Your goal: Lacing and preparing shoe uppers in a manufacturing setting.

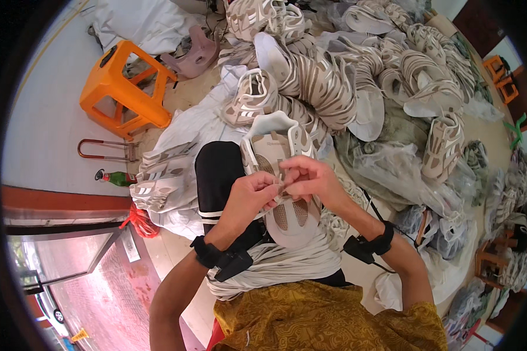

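Note:
A beige and white sneaker (290, 225) rests on my lap, its toe toward me and its opening away. Over its eyelet rows, my left hand (250, 196) and my right hand (315, 182) are close together, fingertips pinched. Between them shows a thin pale shoelace, mostly hidden by the fingers. A thick bundle of off-white shoelaces (281, 266) lies across my thighs, just below the sneaker's toe. Each wrist wears a black strap with a small black box.
Beyond my knees lie long stacks of flat shoe uppers (328, 88) and another sneaker (252, 96). An orange stool (126, 88) stands at the left, with a green bottle (118, 178) nearer me. Clear plastic bags (404, 169) cover the floor at the right.

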The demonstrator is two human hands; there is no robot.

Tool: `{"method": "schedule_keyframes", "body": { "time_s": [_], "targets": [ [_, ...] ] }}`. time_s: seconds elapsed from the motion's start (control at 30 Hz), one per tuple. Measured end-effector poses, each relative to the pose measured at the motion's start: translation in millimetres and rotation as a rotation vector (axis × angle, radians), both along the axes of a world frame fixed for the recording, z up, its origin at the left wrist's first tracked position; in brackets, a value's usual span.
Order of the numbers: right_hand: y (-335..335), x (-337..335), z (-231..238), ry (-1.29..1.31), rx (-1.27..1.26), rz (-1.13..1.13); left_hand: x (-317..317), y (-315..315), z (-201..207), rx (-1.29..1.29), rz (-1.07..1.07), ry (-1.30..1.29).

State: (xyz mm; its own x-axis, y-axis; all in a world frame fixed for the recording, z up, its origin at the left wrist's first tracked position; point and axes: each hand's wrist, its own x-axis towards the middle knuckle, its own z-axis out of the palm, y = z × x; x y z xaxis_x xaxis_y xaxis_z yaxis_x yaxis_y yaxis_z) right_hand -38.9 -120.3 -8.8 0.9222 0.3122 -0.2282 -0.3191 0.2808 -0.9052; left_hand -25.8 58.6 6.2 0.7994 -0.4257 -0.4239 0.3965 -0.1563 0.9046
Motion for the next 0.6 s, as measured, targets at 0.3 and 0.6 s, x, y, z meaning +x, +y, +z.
{"method": "schedule_keyframes", "body": {
  "time_s": [0.3, 0.6],
  "targets": [
    [3.7, -6.3, -24.0, -0.322, -0.069, -0.257, -4.5, -17.3, 9.2, 0.013, -0.019, -0.004],
    [-29.6, -20.9, -42.1, -0.129, -0.317, -0.26, 23.5, -38.9, 12.8, 0.42, -0.122, -0.279]
  ]
}}
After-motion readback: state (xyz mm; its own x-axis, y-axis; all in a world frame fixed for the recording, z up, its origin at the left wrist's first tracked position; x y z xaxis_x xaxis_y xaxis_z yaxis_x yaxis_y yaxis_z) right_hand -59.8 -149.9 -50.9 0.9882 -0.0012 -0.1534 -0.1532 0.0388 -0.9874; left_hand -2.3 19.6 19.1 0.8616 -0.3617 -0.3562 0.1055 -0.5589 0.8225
